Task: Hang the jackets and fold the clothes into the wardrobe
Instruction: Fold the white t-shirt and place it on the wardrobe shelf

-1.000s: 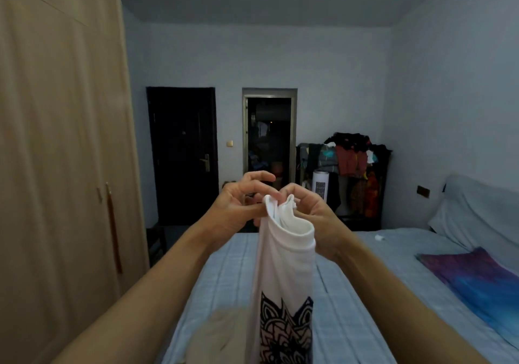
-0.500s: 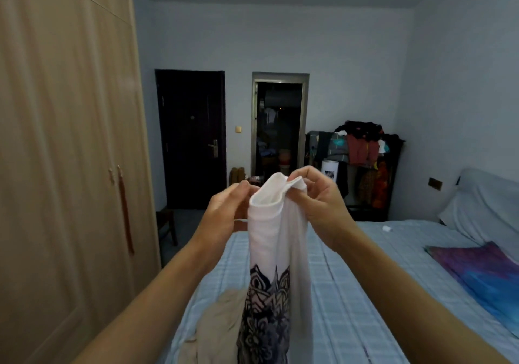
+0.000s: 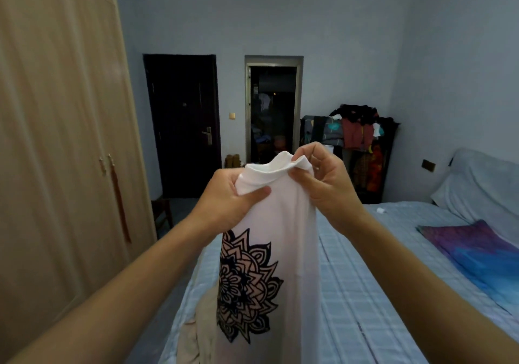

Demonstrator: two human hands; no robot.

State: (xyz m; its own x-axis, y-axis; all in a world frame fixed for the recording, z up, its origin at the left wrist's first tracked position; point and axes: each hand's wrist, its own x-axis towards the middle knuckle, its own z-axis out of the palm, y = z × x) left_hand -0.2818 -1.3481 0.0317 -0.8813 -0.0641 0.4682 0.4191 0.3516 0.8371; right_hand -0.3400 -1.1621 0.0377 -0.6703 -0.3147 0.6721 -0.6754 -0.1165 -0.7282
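A: Where is the white T-shirt (image 3: 292, 223)?

B: We hold it up in front of us, hanging over the near end of the bed (image 3: 365, 293), with the closed wooden wardrobe (image 3: 56, 139) on our left. Our left hand (image 3: 222, 198) grips its top edge, thumb across the front and fingers behind. Our right hand (image 3: 325, 184) pinches the curled edge just beside it.

A: How will it handle?

B: We judge it light, thin and limp. It drapes as a narrow tube and should sag wherever we let go. The black mandala print looks matte, perhaps slightly stiffer.

A: So where do we take hold?

B: At the two ends of that edge, spread apart, so it hangs flat for folding. A crumpled beige garment (image 3: 196, 332) lies below it, near left.
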